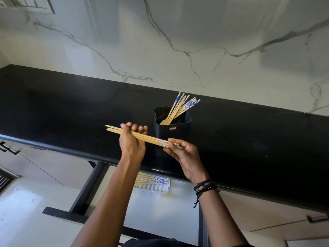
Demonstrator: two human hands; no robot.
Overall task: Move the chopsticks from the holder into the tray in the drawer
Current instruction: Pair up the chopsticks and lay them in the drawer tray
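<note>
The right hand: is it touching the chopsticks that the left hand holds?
Touching. The head view shows the right hand pinching the blue-patterned end of the bundle of chopsticks, while the left hand grips its middle.

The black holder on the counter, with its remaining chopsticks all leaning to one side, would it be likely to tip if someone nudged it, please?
Possibly. The holder looks like thin, light plastic, and its chopsticks lean towards the right rim, well above it, which may bias it that way. Its squarish, flat base probably resists a gentle push, though it may slide on the glossy counter.
</note>
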